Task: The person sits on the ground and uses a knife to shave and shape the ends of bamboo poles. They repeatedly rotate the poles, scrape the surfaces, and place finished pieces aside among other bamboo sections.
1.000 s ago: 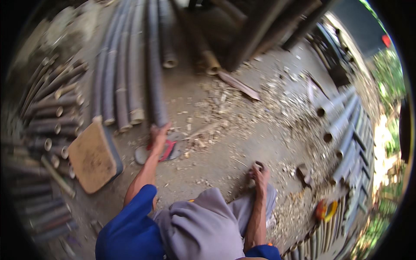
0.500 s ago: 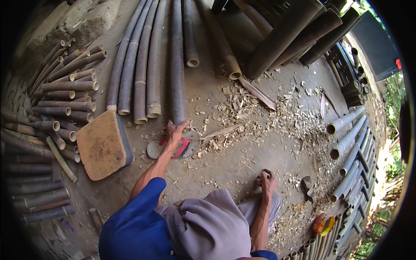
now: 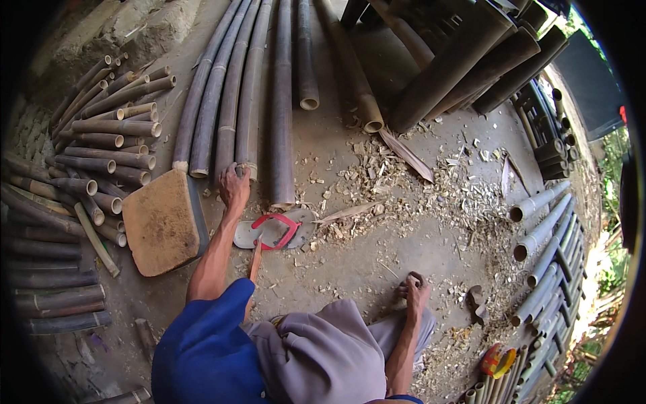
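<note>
A long, dark brown, round bamboo pole lies on the grey floor beyond and left of a grey flat sandal with a red strap; its near end is under the left hand. That arm reaches forward, back of the hand up, fingers bent over the end; how firmly the grip is pressed together cannot be told. Right of the sandal and nearer the body, the right hand rests with fingers curled; whether its grip pinches anything is unclear. More smooth, ringed bamboo poles run beyond the sandal. Left of it stands a tan, stained, square seat with rounded corners; farther left, short hollow bamboo lengths are piled. Pale, flaky wood chips litter the floor right of it.
</note>
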Action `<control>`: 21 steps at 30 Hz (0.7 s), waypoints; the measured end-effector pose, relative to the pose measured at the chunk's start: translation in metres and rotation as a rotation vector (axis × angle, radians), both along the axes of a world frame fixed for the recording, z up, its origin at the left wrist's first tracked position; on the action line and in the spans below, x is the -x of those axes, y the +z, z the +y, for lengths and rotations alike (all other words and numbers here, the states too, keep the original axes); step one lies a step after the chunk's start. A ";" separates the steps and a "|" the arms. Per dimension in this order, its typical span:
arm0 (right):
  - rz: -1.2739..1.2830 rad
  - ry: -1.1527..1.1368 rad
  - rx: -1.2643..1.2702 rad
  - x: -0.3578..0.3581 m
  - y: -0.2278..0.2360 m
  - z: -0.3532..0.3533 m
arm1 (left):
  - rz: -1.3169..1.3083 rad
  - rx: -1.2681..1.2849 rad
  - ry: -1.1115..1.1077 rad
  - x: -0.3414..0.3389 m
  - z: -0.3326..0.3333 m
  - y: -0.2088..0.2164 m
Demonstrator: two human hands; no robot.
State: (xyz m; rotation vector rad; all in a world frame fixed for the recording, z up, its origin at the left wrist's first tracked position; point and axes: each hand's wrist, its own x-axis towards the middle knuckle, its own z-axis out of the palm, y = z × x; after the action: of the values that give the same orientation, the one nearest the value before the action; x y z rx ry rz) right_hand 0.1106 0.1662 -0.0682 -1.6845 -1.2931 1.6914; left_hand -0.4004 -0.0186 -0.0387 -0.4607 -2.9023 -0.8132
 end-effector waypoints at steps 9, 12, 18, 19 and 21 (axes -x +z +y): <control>-0.002 -0.009 -0.003 0.001 0.007 0.000 | -0.070 -0.088 -0.233 -0.009 0.023 -0.004; -0.024 -0.005 -0.026 0.004 0.007 -0.001 | -0.006 -0.155 -0.190 -0.018 0.035 -0.017; -0.025 0.003 -0.012 0.002 0.005 0.001 | -0.303 -0.273 0.082 0.000 0.044 -0.022; -0.023 0.010 -0.008 0.005 0.005 0.000 | -0.383 -0.290 0.091 0.009 0.036 -0.024; -0.028 0.011 -0.005 0.005 0.006 -0.001 | -0.554 -0.326 0.094 0.017 0.032 -0.023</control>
State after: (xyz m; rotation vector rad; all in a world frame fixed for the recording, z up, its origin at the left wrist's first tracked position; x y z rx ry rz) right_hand 0.1059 0.1656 -0.0626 -1.7068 -1.3206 1.6746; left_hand -0.4174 0.0129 -0.0613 -0.0681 -3.1234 -1.5788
